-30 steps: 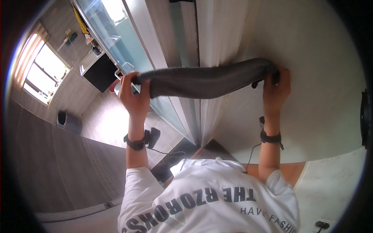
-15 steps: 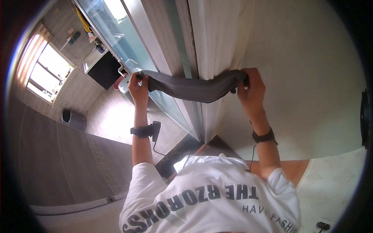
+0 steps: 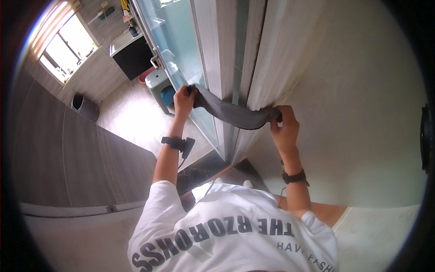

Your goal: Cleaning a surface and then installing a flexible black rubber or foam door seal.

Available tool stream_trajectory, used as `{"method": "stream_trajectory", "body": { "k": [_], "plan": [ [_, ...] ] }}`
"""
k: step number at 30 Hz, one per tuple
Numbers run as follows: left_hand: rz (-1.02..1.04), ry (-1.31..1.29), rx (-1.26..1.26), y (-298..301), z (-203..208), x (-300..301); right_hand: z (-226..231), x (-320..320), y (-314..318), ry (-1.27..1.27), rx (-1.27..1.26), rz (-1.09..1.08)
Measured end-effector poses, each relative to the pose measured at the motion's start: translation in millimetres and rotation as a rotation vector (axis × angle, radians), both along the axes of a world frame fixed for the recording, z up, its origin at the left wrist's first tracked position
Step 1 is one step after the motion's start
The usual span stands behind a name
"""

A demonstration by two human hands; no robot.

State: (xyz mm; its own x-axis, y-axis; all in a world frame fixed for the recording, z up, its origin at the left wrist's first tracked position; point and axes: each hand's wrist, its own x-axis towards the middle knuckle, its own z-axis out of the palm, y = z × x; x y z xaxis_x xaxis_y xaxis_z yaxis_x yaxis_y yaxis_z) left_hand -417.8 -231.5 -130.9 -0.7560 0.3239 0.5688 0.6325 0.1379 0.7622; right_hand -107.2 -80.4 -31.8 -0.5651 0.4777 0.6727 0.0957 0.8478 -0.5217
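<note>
Midway through handling a dark grey cloth (image 3: 233, 115), by the look of it: both ends gripped, the middle sagging in a shallow curve, no fold yet made and nothing laid down. Left to do, as a judgement only: bringing the ends together or draping the piece somewhere; no way to say which from this view.

Held up in the air in front of a pale door frame (image 3: 226, 68), just beside a glass shower door (image 3: 176, 41), well above the tiled floor (image 3: 131, 118). Left hand (image 3: 183, 99) raised higher, fingers (image 3: 190, 90) closed tight round one end. Right hand (image 3: 283, 129) lower, fingers (image 3: 274, 121) pinched shut on the other end, a bunch of fabric poking past them. A dark band on each wrist.

Cloth itself: long, narrow, charcoal, with a faintly nubbly surface like a towel or thick knit; soft and limp, hanging loose rather than stretched; slightly rolled or gathered along its length. Hard to tell whether single layer or doubled.

Nearby: a small pale green stool (image 3: 158, 84) below the left hand, a dark bin (image 3: 84, 106) further off, a cream wall (image 3: 362, 113) to the right.
</note>
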Motion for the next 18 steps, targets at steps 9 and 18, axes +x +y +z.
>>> {"method": "stream_trajectory", "body": {
  "k": [9, 18],
  "plan": [
    [-0.133, -0.039, -0.128, -34, 24, 67, -35, 2, 50, -0.078, -0.101, -0.195],
    [0.355, -0.594, 0.18, -110, -13, 153, -107, -23, 47, -0.534, -0.367, 0.378]
  ]
}}
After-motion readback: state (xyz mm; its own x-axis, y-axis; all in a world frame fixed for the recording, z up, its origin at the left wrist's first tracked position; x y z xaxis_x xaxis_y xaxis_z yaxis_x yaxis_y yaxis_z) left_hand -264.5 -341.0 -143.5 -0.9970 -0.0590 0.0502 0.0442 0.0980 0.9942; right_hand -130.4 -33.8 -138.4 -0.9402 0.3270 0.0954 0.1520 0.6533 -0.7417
